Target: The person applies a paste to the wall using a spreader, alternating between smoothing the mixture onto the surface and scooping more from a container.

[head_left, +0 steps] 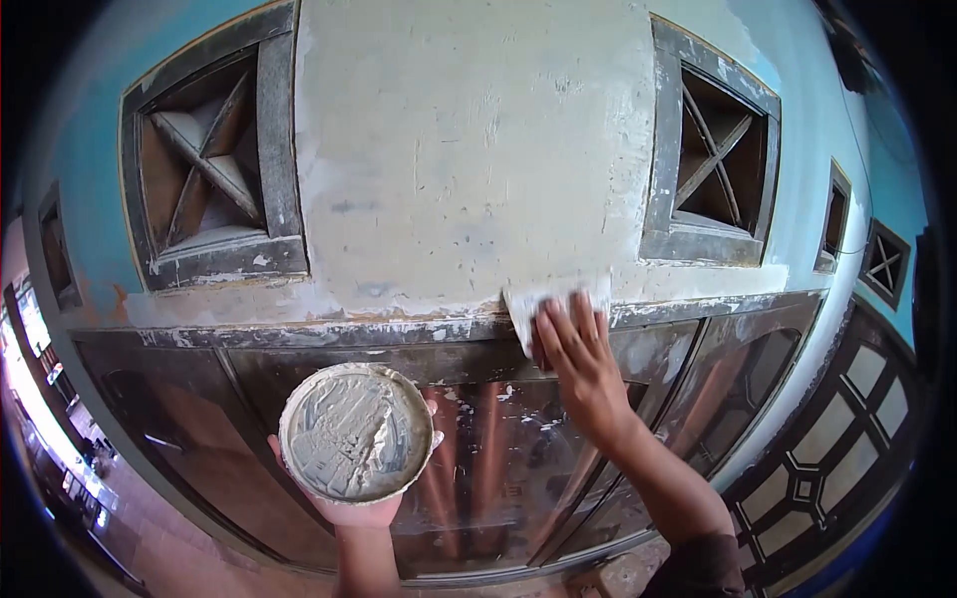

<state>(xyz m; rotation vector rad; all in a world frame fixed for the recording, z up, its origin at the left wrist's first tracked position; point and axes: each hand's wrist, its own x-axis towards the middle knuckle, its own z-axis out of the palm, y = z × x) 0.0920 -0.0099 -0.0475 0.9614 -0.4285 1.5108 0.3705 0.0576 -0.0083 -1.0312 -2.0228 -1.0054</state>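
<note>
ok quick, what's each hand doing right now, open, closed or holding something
Left hand: holding a round container of pale paste from beneath.
Right hand: closed on a flat white spreader, at the wall.

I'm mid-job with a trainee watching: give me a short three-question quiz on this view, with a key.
1. True or false: the left hand holds the round container of paste from beneath.
2. What does the right hand hold? A: a paint roller; B: a pale flat blade; C: a hammer.
3. Fill in: the bars inside the large frame right of the pale wall form the letter ___.

Key: 1 true; 2 B; 3 X.
</note>
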